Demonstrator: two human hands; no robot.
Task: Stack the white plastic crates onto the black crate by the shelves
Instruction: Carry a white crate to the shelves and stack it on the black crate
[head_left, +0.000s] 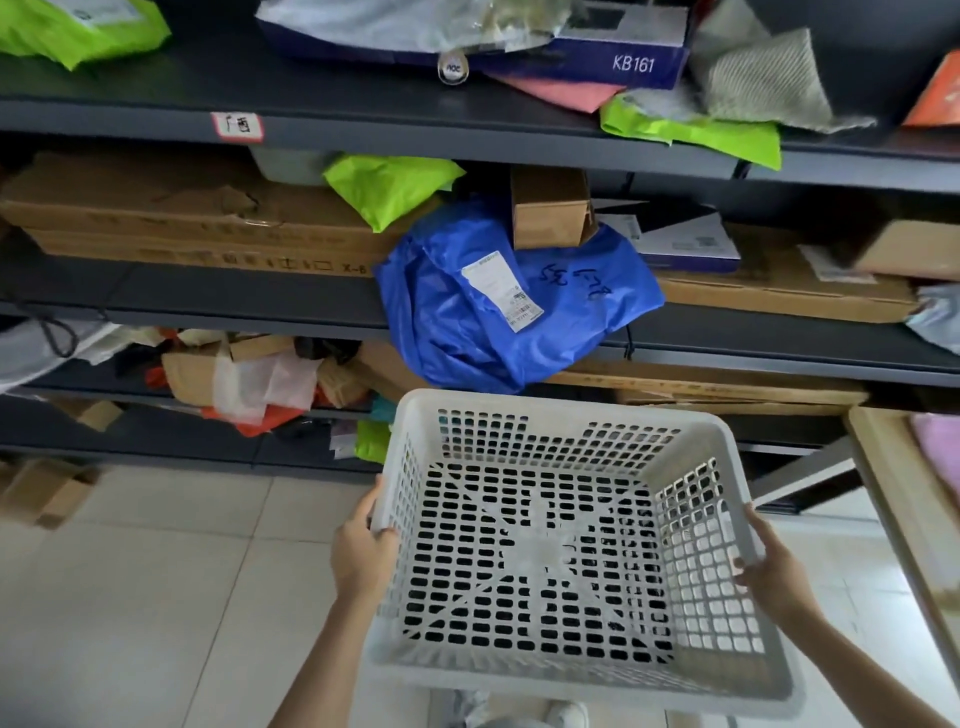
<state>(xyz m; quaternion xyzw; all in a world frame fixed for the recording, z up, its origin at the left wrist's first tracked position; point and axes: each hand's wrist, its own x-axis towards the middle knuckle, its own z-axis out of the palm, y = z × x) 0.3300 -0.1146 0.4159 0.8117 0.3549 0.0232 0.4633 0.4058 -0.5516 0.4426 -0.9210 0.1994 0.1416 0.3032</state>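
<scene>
A white perforated plastic crate (566, 415) is held in the air in front of me, open side up and empty. My left hand (363, 551) grips its left rim, thumb over the edge. My right hand (769, 561) grips its right rim the same way. Dark shapes show through the holes in the crate's floor; I cannot tell whether they belong to a black crate. No black crate is plainly visible.
Grey metal shelves (332, 132) run across the view, loaded with cardboard boxes, green mailers and a blue parcel bag (457, 332) hanging over a shelf edge just beyond the crate. A wooden table edge (893, 499) stands at the right. Pale tiled floor (156, 597) lies below left.
</scene>
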